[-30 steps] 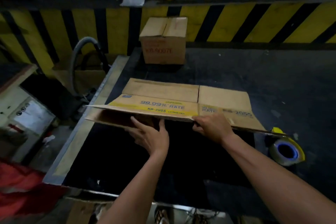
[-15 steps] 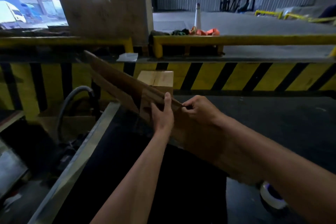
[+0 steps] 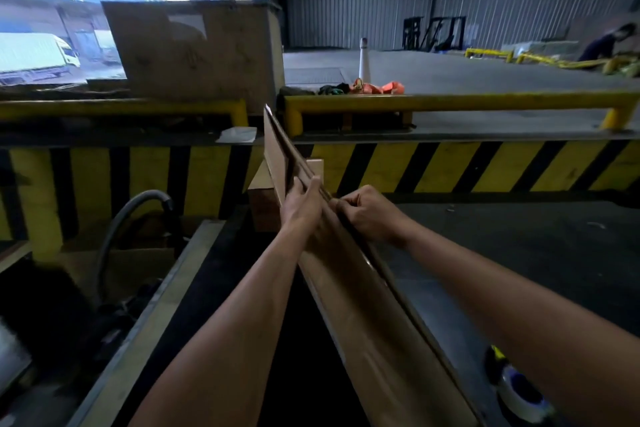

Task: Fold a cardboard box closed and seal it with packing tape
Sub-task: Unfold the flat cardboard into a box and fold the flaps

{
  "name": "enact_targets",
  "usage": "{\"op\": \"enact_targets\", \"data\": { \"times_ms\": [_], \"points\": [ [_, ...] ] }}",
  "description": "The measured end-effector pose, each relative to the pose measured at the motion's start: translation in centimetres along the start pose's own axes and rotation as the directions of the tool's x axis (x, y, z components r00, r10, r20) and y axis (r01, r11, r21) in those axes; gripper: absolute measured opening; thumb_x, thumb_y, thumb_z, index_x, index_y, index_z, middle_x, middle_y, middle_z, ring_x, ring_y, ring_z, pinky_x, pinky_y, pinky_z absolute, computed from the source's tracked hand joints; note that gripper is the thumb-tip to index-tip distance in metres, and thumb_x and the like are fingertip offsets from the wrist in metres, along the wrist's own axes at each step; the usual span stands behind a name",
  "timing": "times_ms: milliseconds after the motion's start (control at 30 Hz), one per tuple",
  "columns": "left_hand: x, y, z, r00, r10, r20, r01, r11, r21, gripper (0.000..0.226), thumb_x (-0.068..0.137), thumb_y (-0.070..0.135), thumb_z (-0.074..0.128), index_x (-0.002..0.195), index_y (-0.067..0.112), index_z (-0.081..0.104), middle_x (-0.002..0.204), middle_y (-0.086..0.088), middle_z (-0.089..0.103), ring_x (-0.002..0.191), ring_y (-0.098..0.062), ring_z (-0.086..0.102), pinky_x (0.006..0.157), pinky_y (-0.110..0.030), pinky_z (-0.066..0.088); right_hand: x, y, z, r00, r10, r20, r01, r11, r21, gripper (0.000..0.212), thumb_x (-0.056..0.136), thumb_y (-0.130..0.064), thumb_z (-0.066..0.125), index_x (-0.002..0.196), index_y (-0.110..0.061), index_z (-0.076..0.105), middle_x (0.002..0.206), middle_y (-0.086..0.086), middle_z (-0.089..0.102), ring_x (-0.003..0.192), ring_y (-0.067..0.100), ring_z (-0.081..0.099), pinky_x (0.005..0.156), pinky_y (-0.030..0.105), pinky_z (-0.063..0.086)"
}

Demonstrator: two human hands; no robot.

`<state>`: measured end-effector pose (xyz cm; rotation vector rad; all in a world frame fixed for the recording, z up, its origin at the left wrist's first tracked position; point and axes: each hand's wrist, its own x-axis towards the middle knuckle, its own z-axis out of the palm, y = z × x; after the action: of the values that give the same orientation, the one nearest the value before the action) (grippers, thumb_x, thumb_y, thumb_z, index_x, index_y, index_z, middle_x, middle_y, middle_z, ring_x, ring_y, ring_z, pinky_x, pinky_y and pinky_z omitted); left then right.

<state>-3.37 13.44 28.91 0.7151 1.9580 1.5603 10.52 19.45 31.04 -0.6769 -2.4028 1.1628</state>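
Observation:
A flattened brown cardboard box (image 3: 349, 291) stands on edge above the dark table (image 3: 519, 253), running from the lower right up to a tip at the centre. My left hand (image 3: 301, 199) lies flat against its left face with fingers along the top edge. My right hand (image 3: 367, 213) pinches the top edge from the right side. A roll of packing tape (image 3: 523, 392) lies on the table at the lower right, partly hidden by my right forearm.
A small closed cardboard box (image 3: 263, 194) sits at the table's far edge, mostly hidden behind the flat box. A yellow-and-black striped barrier (image 3: 450, 166) and a yellow rail (image 3: 450, 102) run behind. A grey hose (image 3: 131, 215) curves at the left. A person is at the far right.
The flat box went from lying on the table to standing on edge between my hands, turning edge-on to me. The head camera tilted up, showing the warehouse beyond.

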Motion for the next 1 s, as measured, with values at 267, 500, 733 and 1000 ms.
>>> {"op": "enact_targets", "data": {
  "times_ms": [267, 500, 733, 1000],
  "points": [
    [-0.2, -4.0, 0.7, 0.986, -0.098, 0.133, 0.100, 0.995, -0.012, 0.084, 0.092, 0.064, 0.056, 0.160, 0.025, 0.026, 0.160, -0.011, 0.038, 0.143, -0.035, 0.039, 0.112, -0.050, 0.036, 0.3, 2.7, 2.0, 0.991, 0.135, -0.024, -0.136, 0.990, -0.034, 0.039, 0.102, -0.023, 0.047, 0.080, -0.005, 0.073, 0.062, 0.007, 0.065, 0.043, 0.006, 0.051, 0.049, 0.022, 0.043],
    [-0.7, -4.5, -0.3, 0.986, -0.031, 0.167, 0.038, 0.999, -0.038, 0.070, 0.096, 0.046, 0.062, 0.157, 0.025, 0.034, 0.154, -0.009, 0.044, 0.139, -0.032, 0.042, 0.103, -0.041, 0.037, 0.3, 3.0, 2.2, 0.992, 0.122, -0.041, -0.125, 0.990, -0.069, 0.034, 0.102, -0.017, 0.048, 0.082, -0.001, 0.071, 0.057, 0.002, 0.061, 0.041, 0.003, 0.051, 0.047, 0.021, 0.044],
    [-1.1, -4.5, -1.5, 0.965, -0.148, 0.217, 0.138, 0.989, 0.058, 0.098, 0.082, 0.034, 0.073, 0.160, 0.029, 0.014, 0.158, -0.013, 0.032, 0.137, -0.038, 0.040, 0.107, -0.053, 0.042, 0.1, 3.8, 0.7, 0.989, 0.069, -0.133, -0.100, 0.965, -0.241, 0.025, 0.100, -0.018, 0.052, 0.094, -0.015, 0.076, 0.074, 0.002, 0.073, 0.057, 0.009, 0.066, 0.046, 0.020, 0.048],
    [-0.5, -2.9, -3.2, 0.984, -0.123, 0.128, 0.105, 0.985, 0.135, 0.089, 0.077, 0.014, 0.063, 0.156, 0.028, 0.026, 0.133, -0.011, 0.056, 0.113, -0.030, 0.060, 0.086, -0.044, 0.057, -0.8, 3.0, -2.4, 0.986, 0.058, -0.154, -0.101, 0.952, -0.288, 0.043, 0.098, -0.013, 0.052, 0.139, -0.022, 0.053, 0.123, -0.004, 0.067, 0.072, -0.006, 0.055, 0.057, 0.009, 0.038]
  ]
}}
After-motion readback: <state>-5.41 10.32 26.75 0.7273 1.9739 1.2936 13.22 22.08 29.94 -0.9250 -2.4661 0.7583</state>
